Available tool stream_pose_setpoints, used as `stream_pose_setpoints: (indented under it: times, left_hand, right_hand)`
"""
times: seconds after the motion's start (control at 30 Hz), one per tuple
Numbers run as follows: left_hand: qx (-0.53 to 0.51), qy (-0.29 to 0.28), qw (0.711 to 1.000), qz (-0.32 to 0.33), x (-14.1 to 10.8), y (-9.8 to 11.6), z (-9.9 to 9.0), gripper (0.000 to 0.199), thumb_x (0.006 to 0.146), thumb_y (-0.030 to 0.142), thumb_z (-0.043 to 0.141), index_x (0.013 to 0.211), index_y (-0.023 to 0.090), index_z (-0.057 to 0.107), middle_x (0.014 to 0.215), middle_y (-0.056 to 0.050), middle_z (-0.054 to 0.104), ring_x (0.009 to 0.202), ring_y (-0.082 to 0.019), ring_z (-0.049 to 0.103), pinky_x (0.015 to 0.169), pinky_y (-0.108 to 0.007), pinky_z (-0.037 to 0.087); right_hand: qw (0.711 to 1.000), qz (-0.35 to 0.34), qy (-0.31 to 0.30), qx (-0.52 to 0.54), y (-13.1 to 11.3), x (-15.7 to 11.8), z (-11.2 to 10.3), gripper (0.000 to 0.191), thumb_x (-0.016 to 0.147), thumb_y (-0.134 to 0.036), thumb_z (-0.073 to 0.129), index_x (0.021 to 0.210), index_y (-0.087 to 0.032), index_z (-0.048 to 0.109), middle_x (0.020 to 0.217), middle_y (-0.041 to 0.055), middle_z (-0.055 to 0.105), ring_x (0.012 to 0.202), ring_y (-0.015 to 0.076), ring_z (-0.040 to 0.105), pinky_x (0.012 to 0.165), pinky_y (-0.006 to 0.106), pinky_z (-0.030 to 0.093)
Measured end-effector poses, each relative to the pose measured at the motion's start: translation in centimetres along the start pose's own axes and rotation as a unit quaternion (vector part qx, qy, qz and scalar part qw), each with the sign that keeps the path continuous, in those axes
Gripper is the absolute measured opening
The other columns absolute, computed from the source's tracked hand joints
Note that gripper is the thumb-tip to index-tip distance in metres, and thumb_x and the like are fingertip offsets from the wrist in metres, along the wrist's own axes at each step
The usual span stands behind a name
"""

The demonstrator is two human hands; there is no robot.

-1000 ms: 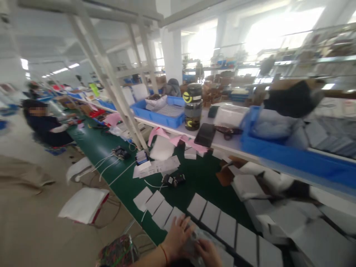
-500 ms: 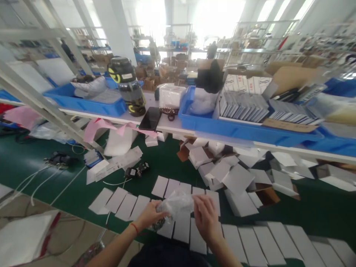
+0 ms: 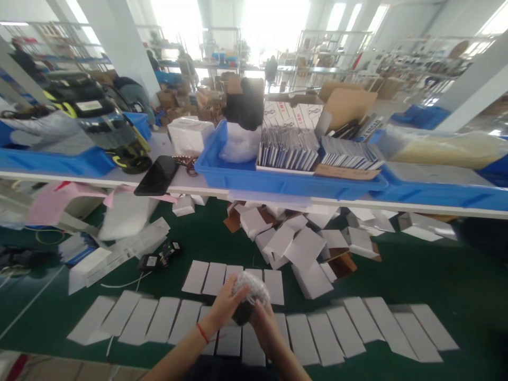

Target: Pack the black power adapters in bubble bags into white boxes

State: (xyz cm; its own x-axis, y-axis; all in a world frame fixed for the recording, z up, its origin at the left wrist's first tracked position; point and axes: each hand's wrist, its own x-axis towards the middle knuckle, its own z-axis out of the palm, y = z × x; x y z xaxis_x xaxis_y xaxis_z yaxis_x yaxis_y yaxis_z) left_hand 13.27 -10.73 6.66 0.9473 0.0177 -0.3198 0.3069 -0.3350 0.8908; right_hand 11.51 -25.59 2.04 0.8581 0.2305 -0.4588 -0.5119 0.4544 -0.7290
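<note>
Between my two hands is a crumpled clear plastic bag (image 3: 254, 286), which looks like bubble wrap, with something dark at its lower end that I cannot make out. My left hand (image 3: 227, 304), with a red string at the wrist, is closed around the bag's left side. From the right, my right hand (image 3: 264, 320) grips its lower edge. Under and around my hands runs a long row of closed white boxes (image 3: 156, 320) on the green table (image 3: 416, 275). Just beyond lies a shorter row of white boxes (image 3: 196, 276), partly covered by the bag.
Open white boxes (image 3: 305, 248) are heaped behind the rows. Black adapters (image 3: 153, 262) with a white cable lie to the left. A shelf above the table bears blue trays (image 3: 254, 180), a phone (image 3: 157, 174) and a large bottle (image 3: 107, 124).
My view has swung to the right. My right hand, earlier raised at the bag's loose end, now grips it low, close to my left hand. The bag is bunched up more compactly.
</note>
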Motion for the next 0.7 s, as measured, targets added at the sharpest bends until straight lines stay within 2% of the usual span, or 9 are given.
stream_pose_setpoints:
  times: [0.1, 0.17, 0.23, 0.33, 0.4, 0.47, 0.57, 0.63, 0.7]
  left_hand:
    - [0.12, -0.001, 0.988, 0.094, 2.1, 2.2, 2.9, 0.047, 0.095, 0.059, 0.046, 0.115, 0.019, 0.063, 0.12, -0.012, 0.065, 0.117, -0.029, 0.057, 0.107, -0.046, 0.044]
    - [0.204, 0.006, 0.964, 0.169, 4.0, 3.3, 4.3, 0.049, 0.096, 0.058, 0.047, 0.121, 0.018, 0.06, 0.127, -0.014, 0.061, 0.121, -0.031, 0.054, 0.106, -0.049, 0.043]
    - [0.257, 0.037, 0.942, 0.212, 6.5, 4.1, 5.6, 0.049, 0.098, 0.055, 0.047, 0.129, 0.017, 0.055, 0.135, -0.016, 0.057, 0.126, -0.032, 0.051, 0.106, -0.05, 0.042]
    - [0.297, 0.078, 0.932, 0.195, 11.3, 4.9, 7.7, 0.057, 0.093, 0.053, 0.056, 0.136, 0.016, 0.048, 0.145, -0.02, 0.049, 0.133, -0.036, 0.046, 0.107, -0.053, 0.04]
    - [0.311, 0.071, 0.934, 0.159, 14.3, 5.3, 9.2, 0.076, 0.081, 0.049, 0.073, 0.141, 0.013, 0.043, 0.15, -0.024, 0.043, 0.137, -0.042, 0.042, 0.111, -0.057, 0.035]
    - [0.307, 0.057, 0.941, 0.13, 16.5, 5.5, 10.4, 0.089, 0.069, 0.039, 0.083, 0.142, 0.01, 0.042, 0.145, -0.027, 0.047, 0.134, -0.046, 0.043, 0.111, -0.06, 0.033]
    - [0.278, 0.051, 0.953, 0.111, 18.0, 5.3, 10.4, 0.081, 0.061, 0.028, 0.085, 0.132, 0.006, 0.051, 0.125, -0.025, 0.061, 0.126, -0.045, 0.049, 0.108, -0.056, 0.038]
    - [0.246, 0.05, 0.962, 0.104, 17.8, 4.6, 8.9, 0.066, 0.063, 0.028, 0.082, 0.12, 0.007, 0.058, 0.119, -0.022, 0.063, 0.124, -0.042, 0.052, 0.106, -0.052, 0.041]
    - [0.201, 0.045, 0.974, 0.097, 16.5, 3.3, 6.4, 0.053, 0.068, 0.03, 0.079, 0.114, 0.01, 0.061, 0.116, -0.019, 0.065, 0.118, -0.036, 0.057, 0.104, -0.049, 0.045]
  right_hand:
    - [0.998, 0.013, 0.036, 0.045, -1.6, 0.1, -1.5, 0.07, 0.058, -0.038, 0.093, 0.121, -0.021, 0.067, 0.111, 0.0102, 0.077, 0.105, 0.0304, 0.071, 0.089, 0.043, 0.057]
    - [0.992, 0.009, 0.087, 0.093, -2.8, 0.3, -3.2, 0.071, 0.056, -0.031, 0.093, 0.121, -0.022, 0.066, 0.109, 0.0081, 0.078, 0.102, 0.0289, 0.071, 0.087, 0.04, 0.058]
    - [0.98, 0.009, 0.133, 0.145, -3.7, 0.2, -5.2, 0.069, 0.055, -0.029, 0.093, 0.119, -0.024, 0.067, 0.107, 0.0054, 0.078, 0.102, 0.0275, 0.072, 0.085, 0.038, 0.059]
    - [0.969, 0.008, 0.175, 0.171, -4.4, -0.5, -8.3, 0.066, 0.054, -0.029, 0.095, 0.115, -0.025, 0.069, 0.103, 0.0042, 0.079, 0.099, 0.0264, 0.073, 0.084, 0.037, 0.059]
    - [0.969, 0.005, 0.188, 0.163, -4.5, -1.2, -9.9, 0.067, 0.051, -0.031, 0.096, 0.113, -0.025, 0.071, 0.102, 0.0048, 0.079, 0.097, 0.027, 0.074, 0.083, 0.038, 0.06]
    - [0.968, 0.003, 0.193, 0.158, -4.2, -1.8, -11.2, 0.068, 0.049, -0.034, 0.096, 0.112, -0.025, 0.072, 0.102, 0.0057, 0.079, 0.098, 0.0288, 0.074, 0.085, 0.041, 0.061]
    - [0.966, 0.001, 0.213, 0.149, -3.4, -2.6, -12.7, 0.071, 0.044, -0.041, 0.097, 0.109, -0.027, 0.074, 0.1, 0.0074, 0.079, 0.097, 0.0327, 0.074, 0.088, 0.047, 0.061]
    - [0.964, -0.008, 0.228, 0.134, -2.8, -3.2, -13.6, 0.071, 0.045, -0.044, 0.097, 0.11, -0.027, 0.075, 0.1, 0.0093, 0.079, 0.097, 0.0353, 0.074, 0.087, 0.051, 0.061]
    - [0.963, -0.016, 0.241, 0.117, -2.3, -3.7, -14.2, 0.071, 0.048, -0.045, 0.096, 0.112, -0.027, 0.074, 0.101, 0.011, 0.079, 0.098, 0.0369, 0.074, 0.087, 0.053, 0.061]
